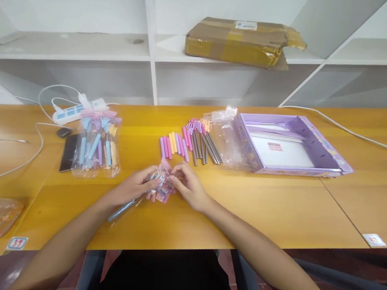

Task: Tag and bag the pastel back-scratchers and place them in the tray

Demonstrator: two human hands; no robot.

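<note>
While pinching a plastic packet [163, 195] with a blue-handled scratcher [122, 210] between left hand [139, 183] and right hand [189, 184], over the near side of the table [182, 227], seemed busy with bagging, next probably needing a steady pinch to close the packet.

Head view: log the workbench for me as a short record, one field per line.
Left hand: left hand grips a clear plastic bag around a blue back scratcher
Right hand: right hand has its fingers at the same bag; grip unclear
Beyond hands: pink, yellow and purple tubes beside metal-shafted back scratchers
Left side: bagged back scratchers near a power strip
Right side: open purple box
Shelf: taped cardboard carton
</note>
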